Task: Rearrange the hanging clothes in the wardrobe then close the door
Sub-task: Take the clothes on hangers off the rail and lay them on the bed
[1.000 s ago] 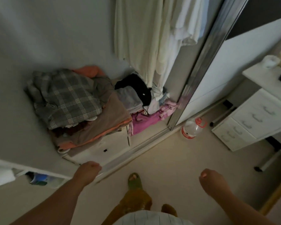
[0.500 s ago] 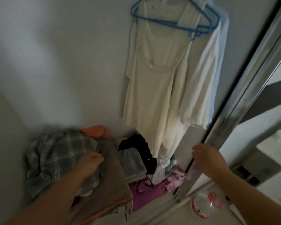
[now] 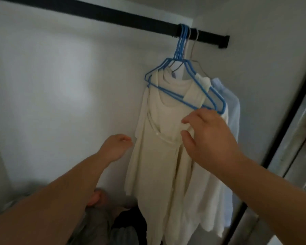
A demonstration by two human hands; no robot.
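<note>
So the hanging clothes are all bunched at the right end of the black rail point(image 3: 113, 15), up near the wardrobe's side wall. There's a cream dress point(image 3: 159, 138) in front on blue hangers point(image 3: 182, 55), w/ a white top point(image 3: 212, 200) behind it and a pale blue shirt point(image 3: 228, 96) furthest back, right next to the door frame point(image 3: 290, 138). The hooks are packed tight together on the rail, so tbh the hangers overlap and I can't tell which garment is on which. Right hand point(image 3: 208, 137) is up at the dress's chest area just under the hanger's bottom bar, fingers point(image 3: 187, 119) spread and loose, tips touching the fabric, not rly gripping anything. Left hand point(image 3: 117, 145) is just beside the dress's left edge, fingers relaxed and half curled, holding nothing, can't tell if it touches the cloth. Below there's a blurry pile of folded clothes point(image 3: 113, 227) at the bottom of the wardrobe, partly hidden by the left forearm.
</note>
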